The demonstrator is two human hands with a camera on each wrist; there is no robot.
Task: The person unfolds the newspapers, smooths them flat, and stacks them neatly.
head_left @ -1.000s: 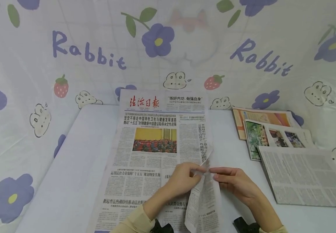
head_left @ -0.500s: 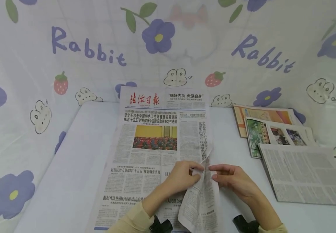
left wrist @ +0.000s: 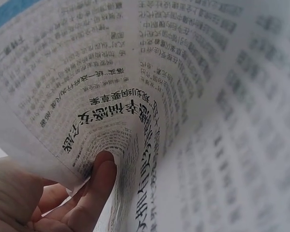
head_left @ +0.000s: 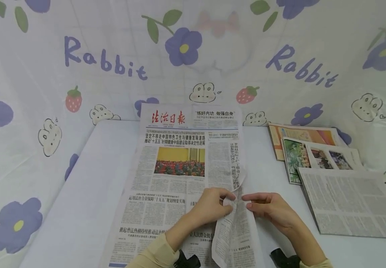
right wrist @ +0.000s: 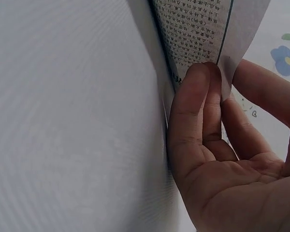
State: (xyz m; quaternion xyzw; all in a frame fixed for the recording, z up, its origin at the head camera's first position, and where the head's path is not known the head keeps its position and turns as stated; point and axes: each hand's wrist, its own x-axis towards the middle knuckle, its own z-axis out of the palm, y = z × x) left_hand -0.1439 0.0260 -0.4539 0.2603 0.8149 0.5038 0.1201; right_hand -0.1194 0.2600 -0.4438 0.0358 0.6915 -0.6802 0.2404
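A newspaper (head_left: 166,190) with a red masthead and a colour photo lies upright before me, its top edge reaching the back of the table. Near its right edge my left hand (head_left: 209,204) pinches a lifted page, which curls into a flap (head_left: 224,234) below the fingers. In the left wrist view, the left hand (left wrist: 72,198) has the bent sheet between thumb and fingers. Just to the right, my right hand (head_left: 276,210) pinches the right edge. The right wrist view shows that hand's fingers (right wrist: 191,92) on both sides of the paper.
At the right of the white table (head_left: 76,208) a grey printed newspaper (head_left: 353,201) overlaps a folded paper with photos (head_left: 323,152) and an orange one (head_left: 303,134). Behind hangs a curtain (head_left: 166,78) with rabbits and flowers.
Both hands keep their hold on the newspaper in nearly the same spot. The loose flap under the left hand swung left, then back right. The head view shifted slightly.
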